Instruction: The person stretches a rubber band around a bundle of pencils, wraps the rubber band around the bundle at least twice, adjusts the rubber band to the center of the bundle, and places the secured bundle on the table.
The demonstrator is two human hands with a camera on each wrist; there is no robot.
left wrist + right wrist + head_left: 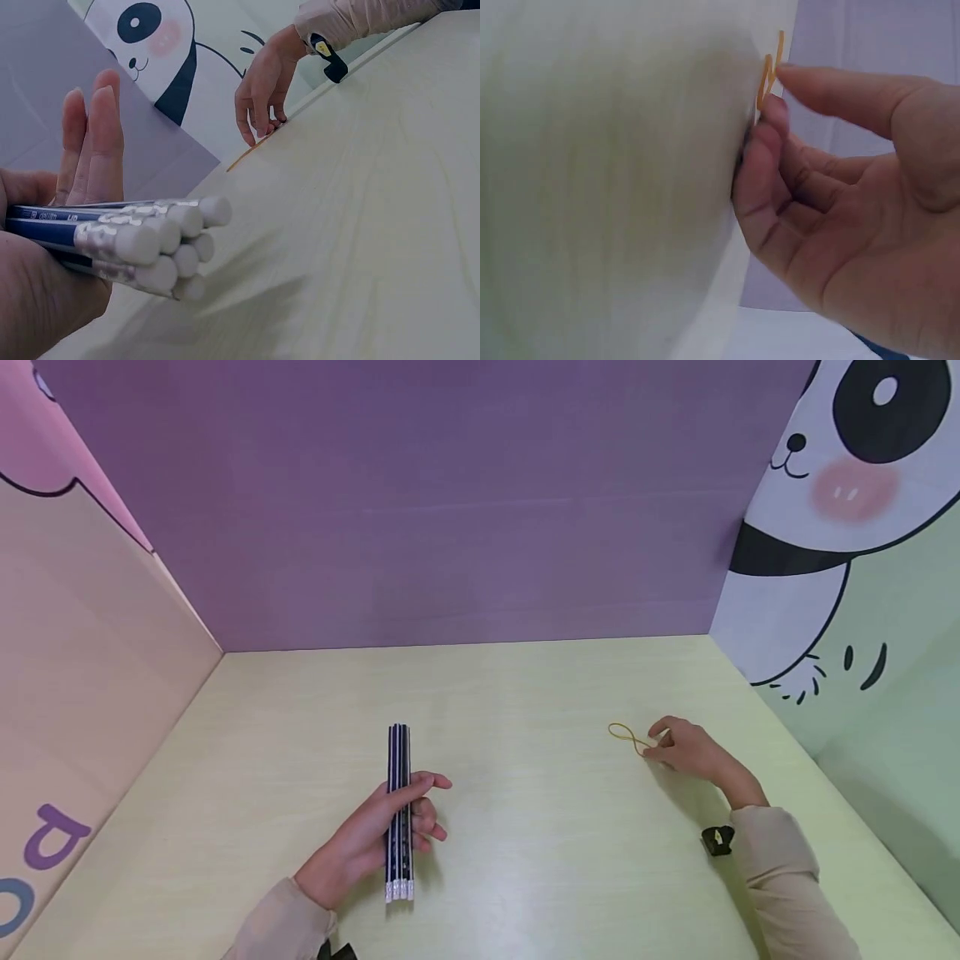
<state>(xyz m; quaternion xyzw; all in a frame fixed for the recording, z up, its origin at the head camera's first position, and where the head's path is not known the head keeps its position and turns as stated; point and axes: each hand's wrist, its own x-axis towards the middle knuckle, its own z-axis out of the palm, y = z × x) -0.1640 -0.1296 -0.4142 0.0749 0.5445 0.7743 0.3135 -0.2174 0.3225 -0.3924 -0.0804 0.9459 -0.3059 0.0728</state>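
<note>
A bundle of dark blue striped pencils (399,852) lies across my left hand (367,831), held under the thumb. Their white eraser ends (157,240) with silver ferrules point toward the camera in the left wrist view; the index and middle fingers there stick up straight. Over at the right, my right hand (693,747) is low over the table and pinches a thin yellow rubber band (621,732) at its near end. The band is twisted into a loose figure eight. In the right wrist view, the thumb and a curled fingertip meet the rubber band (765,82) from either side.
The pale wooden table (525,710) runs back to a purple wall (465,510). A panel with a panda picture (810,602) stands on the right, and a pinkish panel (90,677) on the left. A small black device (717,841) sits at the right wrist.
</note>
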